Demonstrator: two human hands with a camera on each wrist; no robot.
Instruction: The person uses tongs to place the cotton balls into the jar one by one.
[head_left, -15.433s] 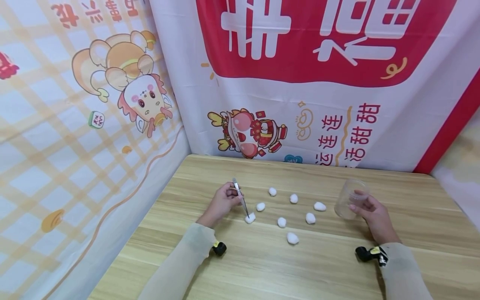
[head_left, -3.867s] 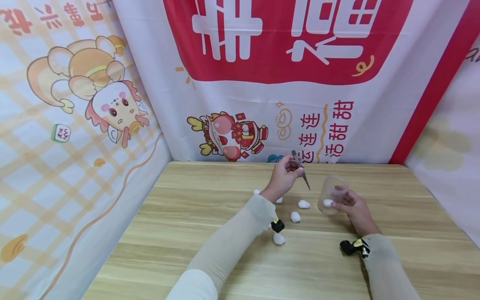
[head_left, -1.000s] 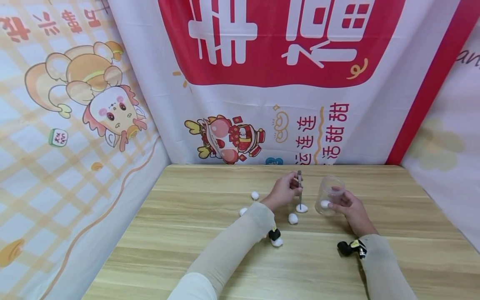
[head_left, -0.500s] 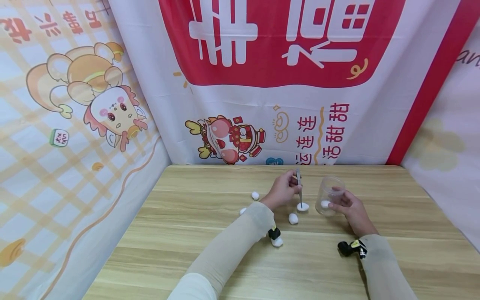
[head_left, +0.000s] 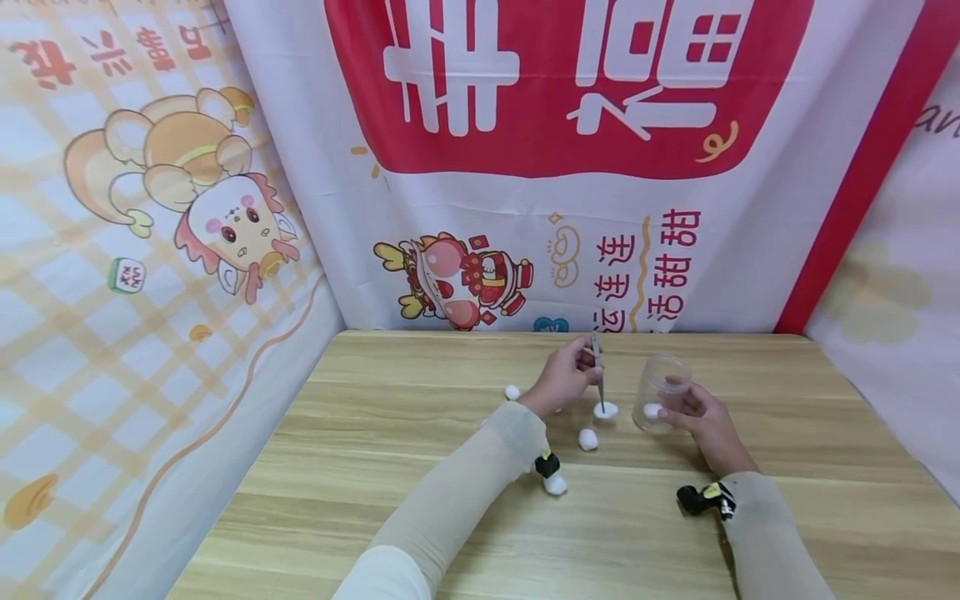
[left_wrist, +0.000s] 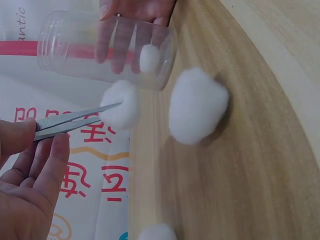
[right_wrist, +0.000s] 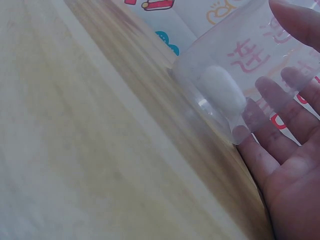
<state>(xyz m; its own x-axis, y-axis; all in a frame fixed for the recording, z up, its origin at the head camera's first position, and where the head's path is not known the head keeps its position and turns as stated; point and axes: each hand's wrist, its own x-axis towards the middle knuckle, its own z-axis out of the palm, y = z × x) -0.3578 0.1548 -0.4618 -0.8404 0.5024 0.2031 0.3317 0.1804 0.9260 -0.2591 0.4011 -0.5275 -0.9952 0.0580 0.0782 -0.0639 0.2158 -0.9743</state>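
My left hand (head_left: pixel 566 379) pinches silver tweezers (head_left: pixel 597 358) between thumb and fingers. In the left wrist view, the tweezer arms (left_wrist: pixel 70 121) grip a white cotton ball (left_wrist: pixel 121 105), which seems slightly raised off the wood. My right hand (head_left: pixel 708 429) holds a clear plastic jar (head_left: pixel 664 383) upright, fingers curled round its side, just right of the tweezers. One cotton ball (right_wrist: pixel 222 90) lies at the jar's bottom. Another cotton ball (head_left: pixel 588 439) sits on the table nearer me, and a further cotton ball (head_left: pixel 555 484) shows beside the left wrist's camera.
A cotton ball (head_left: pixel 512 392) lies left of my left hand; others nearby are mostly hidden by that hand and sleeve. The wooden table (head_left: pixel 360 433) meets a printed cloth backdrop (head_left: pixel 337 208) at its far edge, with another cloth on the left.
Since the earliest frame, my left hand has moved right from the leftmost cotton ball, and one ball has come into the jar. Over the last second the tweezered ball has risen slightly.
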